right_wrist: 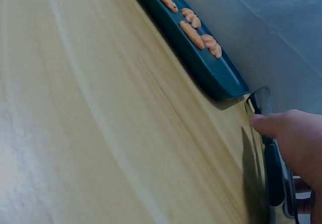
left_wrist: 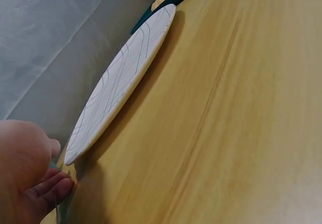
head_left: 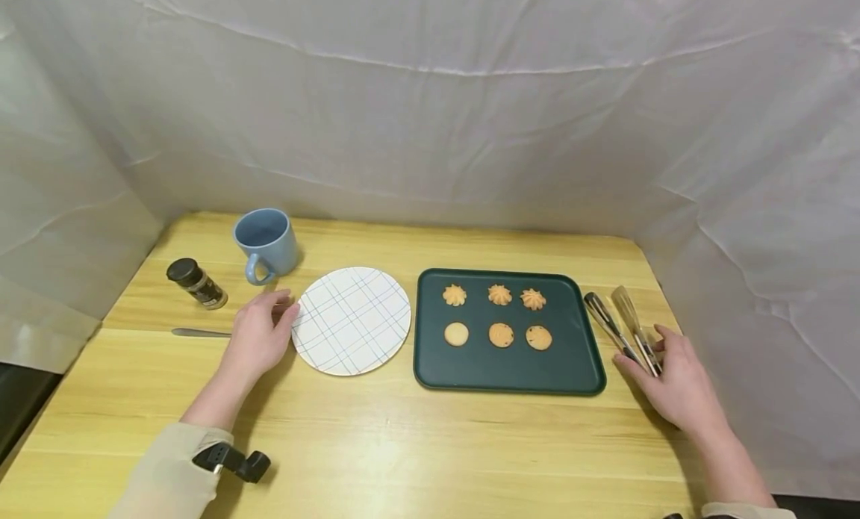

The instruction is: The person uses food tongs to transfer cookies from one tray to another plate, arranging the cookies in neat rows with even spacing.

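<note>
Left hand (head_left: pixel 260 332) rests loose beside plate (head_left: pixel 351 322); right spreads wide around tongs (head_left: pixel 634 326) — likely light, springy, best pinched mid-handle.

Soft glare pales the wooden tabletop (head_left: pixel 376 452)

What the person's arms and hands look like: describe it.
The left hand and right hand are bare. The left sleeve is beige, with a black strap and small black device at the cuff. The right sleeve, also beige, barely shows.
</note>
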{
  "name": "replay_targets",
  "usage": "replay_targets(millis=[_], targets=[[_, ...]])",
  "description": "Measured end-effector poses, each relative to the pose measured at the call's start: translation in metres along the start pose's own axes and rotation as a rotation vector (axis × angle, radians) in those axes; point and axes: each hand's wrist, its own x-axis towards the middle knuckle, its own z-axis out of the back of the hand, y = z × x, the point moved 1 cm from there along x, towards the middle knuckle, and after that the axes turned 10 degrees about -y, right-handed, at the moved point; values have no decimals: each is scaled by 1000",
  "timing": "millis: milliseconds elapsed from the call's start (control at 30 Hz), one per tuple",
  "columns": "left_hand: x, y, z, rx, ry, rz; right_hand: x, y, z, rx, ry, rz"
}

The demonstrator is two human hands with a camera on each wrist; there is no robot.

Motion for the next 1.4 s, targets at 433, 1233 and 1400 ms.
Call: replay_targets(millis=[433, 1233, 1400], targets=[[9, 0, -6, 36, 57, 69, -5, -7, -7, 23, -72, 56], [15, 1, -6, 33, 86, 137, 0, 15, 18, -15, -40, 28], [15, 1, -5, 36, 83, 143, 5, 26, 20, -5, -49, 72]])
